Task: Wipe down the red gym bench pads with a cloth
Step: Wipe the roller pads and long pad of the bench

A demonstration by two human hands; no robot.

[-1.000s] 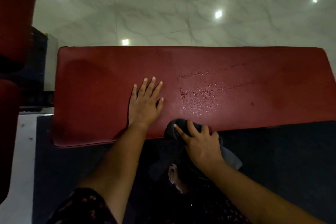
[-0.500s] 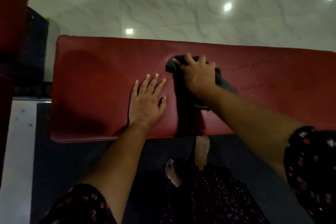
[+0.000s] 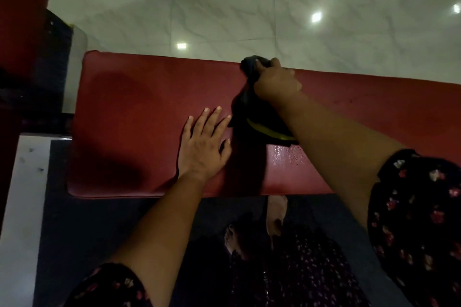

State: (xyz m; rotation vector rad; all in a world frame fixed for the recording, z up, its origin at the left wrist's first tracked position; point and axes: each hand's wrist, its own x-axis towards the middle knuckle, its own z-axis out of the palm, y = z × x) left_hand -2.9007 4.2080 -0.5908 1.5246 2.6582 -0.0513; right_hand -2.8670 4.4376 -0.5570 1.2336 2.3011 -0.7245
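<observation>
Dark floor matting (image 3: 99,232) lies nearest, below the near edge of the red pad (image 3: 129,112), with a bare foot (image 3: 275,214) showing just under that edge. On the pad's near half the left hand (image 3: 202,149) lies flat, palm down, fingers straight and spread, grasping nothing. Just right of it, still on the near half, a wet patch (image 3: 287,157) glistens with droplets. A dark cloth (image 3: 252,117) with a yellow stripe trails across the middle of the pad up to its far edge. There the right hand (image 3: 277,82) clenches the cloth's bunched end against the pad. Beyond the pad's far edge spreads pale marble floor (image 3: 249,7).
</observation>
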